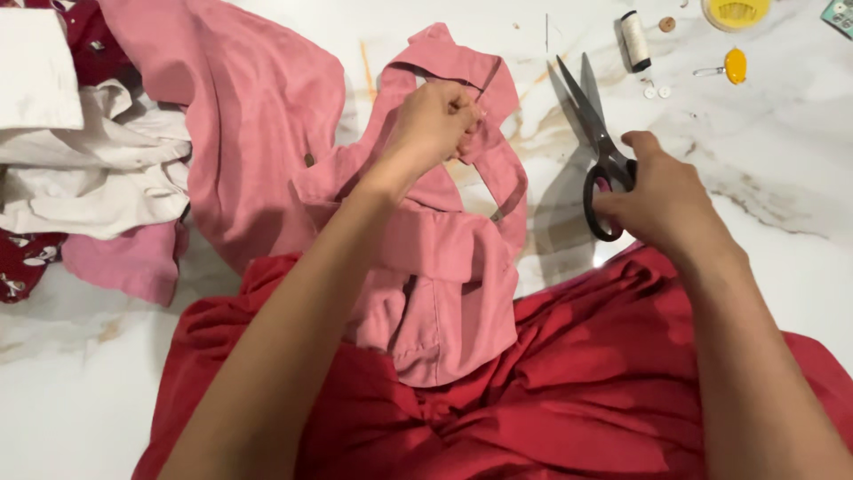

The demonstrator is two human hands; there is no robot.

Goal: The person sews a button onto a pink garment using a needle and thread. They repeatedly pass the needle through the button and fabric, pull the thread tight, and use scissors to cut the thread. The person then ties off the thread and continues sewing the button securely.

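Pinching a fold of the pink garment (426,267) at its far end, your left hand (435,120) has its fingers curled tight together around the cloth, lifting a strap-like loop off the white marble table (782,133). That garment lies in the middle of the scene, its near part draped over the red fabric (569,391) that spreads across the near edge, its far part trailing left toward the far-left corner. Your right hand (662,200) rests on the black handles of the scissors (595,147), just right of the pink garment; the fingers are closed over the handle loops, and you cannot tell whether any finger passes through them. The blades stand parted and point to the far side, lying flat on the table. At the far right sit a spool of white thread (635,40), two small white buttons (657,92), a yellow round container (736,12) and a small yellow-handled tool (729,67), all well apart from both hands. At the left lies a heap of white cloth (89,169) beside dark red patterned cloth (22,267).
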